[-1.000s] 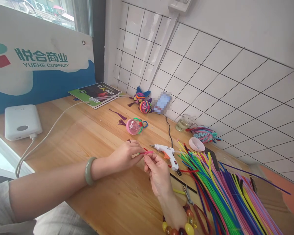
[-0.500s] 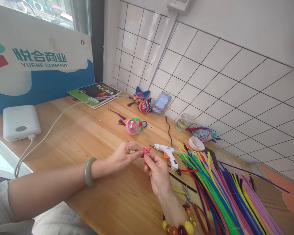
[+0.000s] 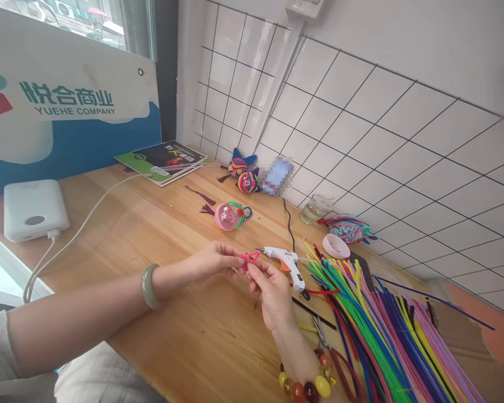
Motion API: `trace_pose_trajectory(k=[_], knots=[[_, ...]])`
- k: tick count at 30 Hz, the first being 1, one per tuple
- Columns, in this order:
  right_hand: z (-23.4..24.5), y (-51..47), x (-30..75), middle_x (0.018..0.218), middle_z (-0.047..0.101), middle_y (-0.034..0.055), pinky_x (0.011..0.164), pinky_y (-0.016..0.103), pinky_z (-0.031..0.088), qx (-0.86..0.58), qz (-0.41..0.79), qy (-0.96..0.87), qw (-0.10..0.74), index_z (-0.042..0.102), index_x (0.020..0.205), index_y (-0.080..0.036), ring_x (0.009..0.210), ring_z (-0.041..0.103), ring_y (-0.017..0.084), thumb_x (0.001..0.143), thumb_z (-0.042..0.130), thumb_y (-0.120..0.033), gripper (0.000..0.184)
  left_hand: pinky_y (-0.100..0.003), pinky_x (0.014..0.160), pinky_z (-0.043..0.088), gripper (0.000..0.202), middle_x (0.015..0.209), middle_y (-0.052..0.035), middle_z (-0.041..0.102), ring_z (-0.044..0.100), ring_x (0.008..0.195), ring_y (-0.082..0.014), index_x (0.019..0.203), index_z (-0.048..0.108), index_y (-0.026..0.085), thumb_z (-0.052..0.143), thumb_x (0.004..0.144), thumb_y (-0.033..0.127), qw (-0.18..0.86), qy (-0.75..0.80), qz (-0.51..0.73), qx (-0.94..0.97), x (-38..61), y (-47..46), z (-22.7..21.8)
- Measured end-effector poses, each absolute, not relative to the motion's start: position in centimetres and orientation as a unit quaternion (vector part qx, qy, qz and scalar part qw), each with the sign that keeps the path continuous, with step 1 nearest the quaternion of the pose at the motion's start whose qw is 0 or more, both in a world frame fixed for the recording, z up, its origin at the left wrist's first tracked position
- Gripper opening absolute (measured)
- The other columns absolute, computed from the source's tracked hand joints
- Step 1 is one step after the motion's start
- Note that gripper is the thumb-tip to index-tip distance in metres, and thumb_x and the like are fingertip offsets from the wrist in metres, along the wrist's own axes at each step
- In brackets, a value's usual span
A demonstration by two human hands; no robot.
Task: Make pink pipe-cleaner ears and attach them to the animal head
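Observation:
Both hands meet over the middle of the wooden table (image 3: 159,235), pinching a short pink pipe cleaner (image 3: 248,258) bent into a small triangle. My left hand (image 3: 212,262) grips its left end with fingertips closed; a green bangle sits on that wrist. My right hand (image 3: 271,291) holds the piece from below and to the right, fingers closed, with a bead bracelet at the wrist. A white hot glue gun (image 3: 286,262) lies just beyond my right hand.
A big heap of coloured pipe cleaners (image 3: 382,330) covers the table's right side, with scissors (image 3: 324,338) at its near edge. A pink ball (image 3: 227,216), a small glass jar (image 3: 314,210), a tape roll (image 3: 336,246), yarn toys (image 3: 243,173), a booklet (image 3: 168,159) and a white power bank (image 3: 36,208) lie farther off.
The pink pipe cleaner, straight a second ago, is now folded into a small triangle between my fingertips. Both hands stay in about the same place.

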State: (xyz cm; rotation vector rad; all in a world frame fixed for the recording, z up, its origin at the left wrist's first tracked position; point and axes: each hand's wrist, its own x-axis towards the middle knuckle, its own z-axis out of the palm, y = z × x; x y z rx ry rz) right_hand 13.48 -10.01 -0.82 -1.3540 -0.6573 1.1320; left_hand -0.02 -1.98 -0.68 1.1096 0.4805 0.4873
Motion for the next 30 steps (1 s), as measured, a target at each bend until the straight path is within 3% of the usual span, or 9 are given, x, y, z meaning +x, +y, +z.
trace_pose_trajectory(k=[6, 15, 22, 30], knots=[[-1.3, -9.9, 13.6, 0.057, 0.059, -0.0016, 0.040, 0.020, 0.033, -0.599, 0.456, -0.307, 0.582, 0.060, 0.069, -0.015, 0.041, 0.044, 0.006, 0.060, 0.070, -0.033, 0.023, -0.027, 0.067, 0.048, 0.027, 0.076, -0.0101, 0.066, 0.060, 0.069, -0.0149, 0.082, 0.065, 0.010, 0.062, 0.070, 0.034, 0.836, 0.241, 0.221, 0.441, 0.0, -1.9, -0.7], [-1.7, -10.1, 13.5, 0.053, 0.058, -0.0017, 0.041, 0.018, 0.035, -0.616, 0.441, -0.351, 0.551, 0.059, 0.068, -0.013, 0.040, 0.045, 0.005, 0.064, 0.068, -0.033, 0.022, -0.022, 0.057, 0.048, 0.035, 0.071, -0.0089, 0.067, 0.060, 0.063, -0.0139, 0.074, 0.065, 0.009, 0.062, 0.067, 0.043, 0.745, 0.287, 0.225, 0.558, 0.1, -1.9, -1.4], [-0.9, -10.2, 13.6, 0.055, 0.060, -0.0002, 0.043, 0.019, 0.038, -0.607, 0.470, -0.353, 0.535, 0.062, 0.072, -0.012, 0.043, 0.048, 0.006, 0.063, 0.069, -0.033, 0.023, -0.025, 0.061, 0.049, 0.038, 0.077, -0.0097, 0.068, 0.062, 0.066, -0.0151, 0.083, 0.066, 0.010, 0.057, 0.071, 0.044, 0.729, 0.242, 0.196, 0.609, 0.0, -1.7, -1.0], [-1.1, -10.2, 13.8, 0.053, 0.059, -0.0010, 0.042, 0.019, 0.038, -0.610, 0.454, -0.389, 0.520, 0.062, 0.073, -0.012, 0.042, 0.048, 0.007, 0.064, 0.067, -0.031, 0.021, -0.024, 0.059, 0.049, 0.044, 0.081, -0.0103, 0.068, 0.063, 0.076, -0.0186, 0.088, 0.064, 0.012, 0.060, 0.066, 0.049, 0.761, 0.254, 0.144, 0.579, -0.2, -1.8, -0.5]])
